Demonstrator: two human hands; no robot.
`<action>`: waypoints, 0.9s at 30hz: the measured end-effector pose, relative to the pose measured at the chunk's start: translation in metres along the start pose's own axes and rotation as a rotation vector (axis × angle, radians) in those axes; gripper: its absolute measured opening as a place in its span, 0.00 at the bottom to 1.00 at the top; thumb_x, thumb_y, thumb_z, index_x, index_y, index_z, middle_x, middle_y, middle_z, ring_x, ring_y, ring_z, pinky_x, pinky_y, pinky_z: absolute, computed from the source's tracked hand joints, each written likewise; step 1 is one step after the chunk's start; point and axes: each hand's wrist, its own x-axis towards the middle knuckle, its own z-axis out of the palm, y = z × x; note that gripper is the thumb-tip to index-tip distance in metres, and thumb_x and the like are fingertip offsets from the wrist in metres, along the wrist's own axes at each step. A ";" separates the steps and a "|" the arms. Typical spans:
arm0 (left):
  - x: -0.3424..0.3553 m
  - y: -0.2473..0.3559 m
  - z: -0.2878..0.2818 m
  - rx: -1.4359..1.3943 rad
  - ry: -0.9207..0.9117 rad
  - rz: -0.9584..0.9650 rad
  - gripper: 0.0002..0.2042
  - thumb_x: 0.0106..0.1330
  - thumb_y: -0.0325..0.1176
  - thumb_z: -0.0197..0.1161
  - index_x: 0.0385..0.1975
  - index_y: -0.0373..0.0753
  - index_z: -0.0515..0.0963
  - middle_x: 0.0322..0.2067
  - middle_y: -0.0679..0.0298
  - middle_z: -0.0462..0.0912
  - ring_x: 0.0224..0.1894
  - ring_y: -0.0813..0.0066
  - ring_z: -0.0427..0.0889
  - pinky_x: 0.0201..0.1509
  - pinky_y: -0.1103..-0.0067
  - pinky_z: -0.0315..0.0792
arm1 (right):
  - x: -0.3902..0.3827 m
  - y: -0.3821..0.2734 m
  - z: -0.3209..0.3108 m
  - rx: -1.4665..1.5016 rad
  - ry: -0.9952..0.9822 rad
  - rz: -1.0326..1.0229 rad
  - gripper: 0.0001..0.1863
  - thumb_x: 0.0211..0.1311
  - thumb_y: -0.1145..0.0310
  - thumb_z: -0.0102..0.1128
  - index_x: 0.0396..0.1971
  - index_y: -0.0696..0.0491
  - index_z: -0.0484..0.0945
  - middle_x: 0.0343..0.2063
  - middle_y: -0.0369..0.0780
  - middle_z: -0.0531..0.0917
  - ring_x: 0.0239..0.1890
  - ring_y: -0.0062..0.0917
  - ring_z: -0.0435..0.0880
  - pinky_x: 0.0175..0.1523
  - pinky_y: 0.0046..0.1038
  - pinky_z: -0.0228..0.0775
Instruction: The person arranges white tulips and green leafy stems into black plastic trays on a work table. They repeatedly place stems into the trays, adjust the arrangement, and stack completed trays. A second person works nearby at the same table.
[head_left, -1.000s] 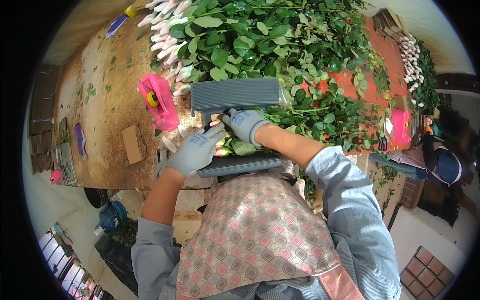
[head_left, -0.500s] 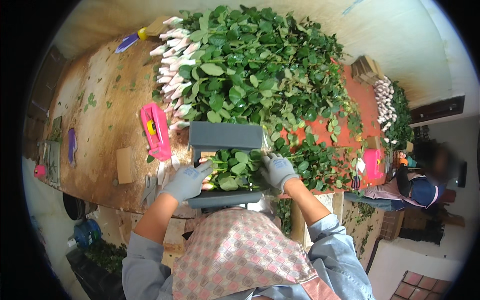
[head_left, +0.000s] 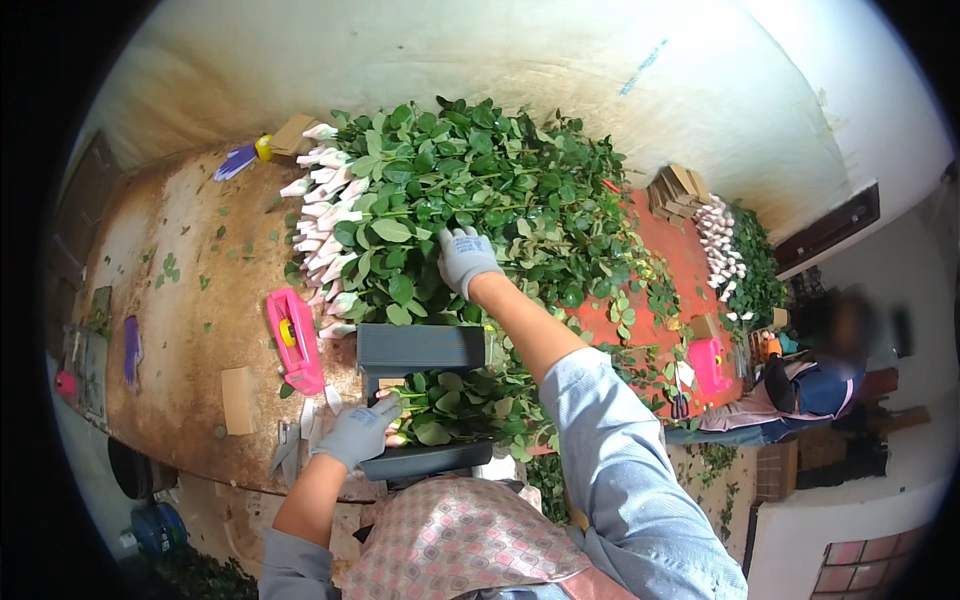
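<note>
Both my hands wear grey gloves. My left hand (head_left: 362, 432) is at the left end of a dark grey trough-like holder (head_left: 420, 346), its fingers stretched out against pale pink rose heads. Leafy rose stems (head_left: 455, 405) lie lengthwise between the holder's two raised sides. My right hand (head_left: 466, 262) reaches over the holder onto a large pile of roses (head_left: 520, 180), fingers apart among the leaves; their tips are partly hidden. The pile's pale rose heads (head_left: 325, 215) point left.
A pink tape dispenser (head_left: 294, 342) and a cardboard piece (head_left: 238, 400) lie left of the holder. Purple gloves (head_left: 236, 162) rest at the far left. Folded cardboard (head_left: 675, 190), more roses (head_left: 718, 245) and another pink dispenser (head_left: 708, 365) are on the right, near another person (head_left: 800, 390).
My right hand has left the stems in the holder and moved forward onto the rose pile. My left hand stays by the rose heads. The view has tilted upward.
</note>
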 end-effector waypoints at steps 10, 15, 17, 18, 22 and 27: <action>-0.003 0.000 0.004 -0.024 0.020 -0.028 0.25 0.67 0.43 0.64 0.65 0.48 0.73 0.70 0.62 0.70 0.48 0.52 0.85 0.50 0.60 0.77 | -0.008 0.004 -0.104 -0.532 0.155 -0.075 0.09 0.58 0.67 0.57 0.39 0.46 0.79 0.34 0.40 0.82 0.43 0.35 0.81 0.53 0.42 0.68; -0.004 -0.010 0.021 0.000 0.083 0.016 0.27 0.68 0.48 0.64 0.66 0.48 0.71 0.70 0.63 0.71 0.52 0.52 0.84 0.55 0.62 0.77 | -0.060 0.008 -0.204 -0.476 0.521 -0.165 0.17 0.56 0.73 0.59 0.47 0.49 0.78 0.37 0.39 0.80 0.43 0.36 0.80 0.46 0.39 0.72; -0.006 -0.014 0.031 0.003 0.084 -0.005 0.28 0.68 0.49 0.64 0.65 0.47 0.72 0.69 0.63 0.71 0.51 0.54 0.85 0.54 0.62 0.77 | -0.091 -0.008 -0.206 -0.491 0.462 -0.244 0.21 0.58 0.70 0.60 0.53 0.51 0.77 0.38 0.41 0.80 0.43 0.37 0.80 0.43 0.39 0.73; -0.004 -0.011 0.028 -0.010 0.079 0.001 0.27 0.68 0.49 0.64 0.64 0.46 0.73 0.68 0.63 0.72 0.50 0.55 0.85 0.53 0.61 0.78 | -0.108 -0.008 -0.200 -0.485 0.430 -0.294 0.21 0.57 0.70 0.60 0.53 0.52 0.77 0.37 0.40 0.79 0.41 0.36 0.79 0.40 0.38 0.74; 0.003 -0.015 0.037 -0.003 0.044 0.006 0.25 0.68 0.51 0.63 0.60 0.46 0.75 0.60 0.59 0.79 0.47 0.54 0.86 0.48 0.60 0.77 | -0.172 -0.025 -0.153 -0.596 0.080 -0.405 0.16 0.56 0.68 0.59 0.46 0.52 0.78 0.33 0.38 0.76 0.36 0.29 0.77 0.33 0.31 0.72; 0.005 -0.010 0.020 0.014 -0.128 -0.072 0.26 0.69 0.53 0.60 0.62 0.48 0.75 0.59 0.57 0.80 0.48 0.55 0.86 0.50 0.61 0.76 | -0.218 -0.017 -0.028 -0.462 -0.314 -0.355 0.10 0.63 0.67 0.56 0.41 0.52 0.80 0.37 0.43 0.80 0.39 0.34 0.82 0.36 0.34 0.77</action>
